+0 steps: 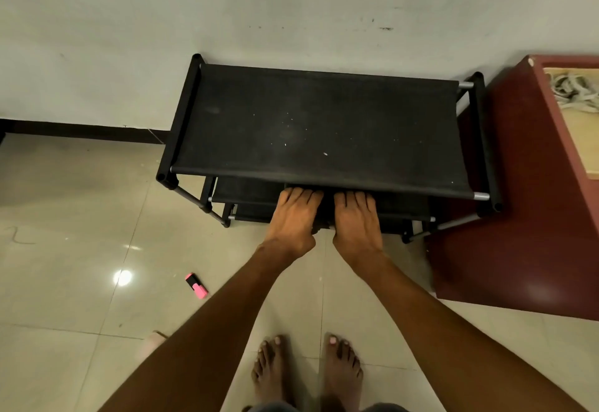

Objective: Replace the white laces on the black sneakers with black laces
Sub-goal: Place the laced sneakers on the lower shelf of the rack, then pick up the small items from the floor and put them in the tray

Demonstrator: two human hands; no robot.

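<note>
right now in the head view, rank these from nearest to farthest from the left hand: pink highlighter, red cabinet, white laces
From the left hand:
1. Pink highlighter, on the floor to its lower left.
2. Red cabinet, off to the right past the shoe rack.
3. White laces, on the cabinet's top, far right.

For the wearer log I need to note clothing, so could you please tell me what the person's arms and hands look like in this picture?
Both forearms are bare, with no sleeve in view. The left hand and the right hand wear no gloves, and no ring, watch or bracelet shows on the visible parts. The fingertips are hidden under the shoe rack's top shelf, so nothing can be said of the nails.
</note>
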